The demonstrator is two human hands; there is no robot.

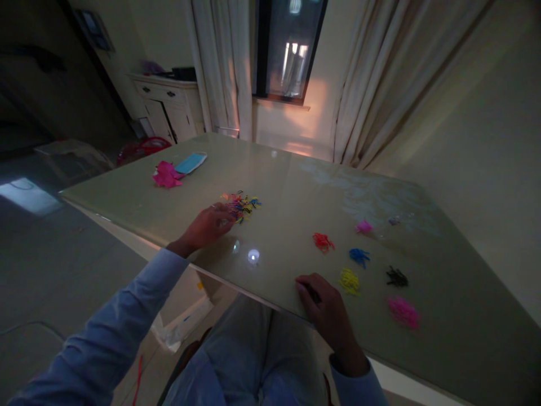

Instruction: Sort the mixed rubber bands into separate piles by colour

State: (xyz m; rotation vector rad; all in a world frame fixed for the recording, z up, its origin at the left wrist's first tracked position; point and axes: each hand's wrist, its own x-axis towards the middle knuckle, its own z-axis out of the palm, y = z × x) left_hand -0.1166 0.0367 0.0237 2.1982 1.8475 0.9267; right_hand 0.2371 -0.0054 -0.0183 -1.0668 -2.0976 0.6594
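Note:
My left hand (212,224) reaches to the near left side of a mixed pile of small thin coloured strips (242,207). Its fingers are bent together at the pile's edge, and whatever is between their tips is too small to tell. Loosely curled, my right hand (323,301) rests on the table's near edge, with nothing visible in it. Single-colour heaps lie to its right: red strips (323,242), blue strips (359,257), yellow strips (349,281), black strips (397,277) and pink strips (403,312).
The glossy pale table (270,225) carries a crumpled pink piece (167,175) and a blue face mask (191,163) at the far left. A small pink scrap (364,226) lies beyond the blue heap, near a clear crinkled wrapper (395,220). A red chair (143,149) stands past the left edge.

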